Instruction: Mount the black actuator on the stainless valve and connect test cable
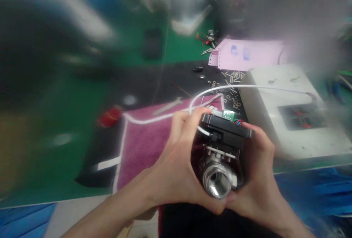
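Between both hands is a motorized ball valve (pixel 220 157), held up in front of the table's near edge. Its silver threaded pipe end (pixel 218 181) faces me, below a black actuator housing (pixel 228 126). A small green circuit board (pixel 228 115) and thin coloured wires show at the housing's far side. My left hand (pixel 183 157) is wrapped round the valve's left side, and my right hand (pixel 258 161) grips its right side. A white cable (pixel 202 130) enters the housing on the left. Parts of the valve body are hidden by my fingers and palms.
A purple cloth (pixel 148 142) lies on a black mat (pixel 132 84), with a wrench (pixel 168 106) on it. Small metal pins and rings (pixel 233 78) are scattered behind. At right stands a white box (pixel 277 121) with a cable running to it; pink papers (pixel 247 53) lie farther back.
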`<action>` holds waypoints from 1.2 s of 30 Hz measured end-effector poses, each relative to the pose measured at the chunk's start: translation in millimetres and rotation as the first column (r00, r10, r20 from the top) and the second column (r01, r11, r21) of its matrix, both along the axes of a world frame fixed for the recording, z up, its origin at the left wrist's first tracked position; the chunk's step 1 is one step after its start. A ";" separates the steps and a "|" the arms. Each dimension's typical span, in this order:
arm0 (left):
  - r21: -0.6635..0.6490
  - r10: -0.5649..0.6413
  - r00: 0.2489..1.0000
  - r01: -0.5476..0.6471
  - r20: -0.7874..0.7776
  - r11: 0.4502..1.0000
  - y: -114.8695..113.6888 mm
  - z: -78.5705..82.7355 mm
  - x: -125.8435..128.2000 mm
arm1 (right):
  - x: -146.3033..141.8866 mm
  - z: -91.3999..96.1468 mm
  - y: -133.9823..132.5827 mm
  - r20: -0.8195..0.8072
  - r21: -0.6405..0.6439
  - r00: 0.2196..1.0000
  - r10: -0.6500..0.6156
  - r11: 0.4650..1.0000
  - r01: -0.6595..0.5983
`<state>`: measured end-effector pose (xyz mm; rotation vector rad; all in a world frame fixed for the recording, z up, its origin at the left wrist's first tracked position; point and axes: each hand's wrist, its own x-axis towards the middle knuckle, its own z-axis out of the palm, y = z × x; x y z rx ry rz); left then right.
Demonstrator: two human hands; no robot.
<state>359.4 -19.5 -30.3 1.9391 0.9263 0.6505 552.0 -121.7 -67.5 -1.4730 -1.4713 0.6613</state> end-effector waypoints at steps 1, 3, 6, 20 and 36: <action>0.007 -0.002 1.000 0.002 -0.001 1.000 0.3 2.4 0.9 | -0.2 -0.2 2.0 -0.049 0.004 0.999 0.002 1.000 -0.002; 0.006 0.001 1.000 -0.001 0.005 1.000 -0.2 6.5 3.4 | -0.3 -0.1 6.8 -0.153 0.017 0.988 0.013 1.000 -0.010; -0.014 0.013 0.999 -0.013 0.041 1.000 -2.9 10.5 8.0 | -0.6 2.8 14.4 -0.292 0.026 0.955 0.041 0.999 -0.035; -0.089 0.076 0.957 -0.053 0.280 0.995 -23.9 0.9 7.8 | 3.7 0.1 16.9 -0.401 0.057 0.913 0.067 0.997 -0.049; -0.034 0.022 0.958 -0.012 0.285 0.999 -12.5 -8.1 17.3 | 16.4 8.0 27.1 -0.395 -0.020 0.914 0.093 0.994 -0.109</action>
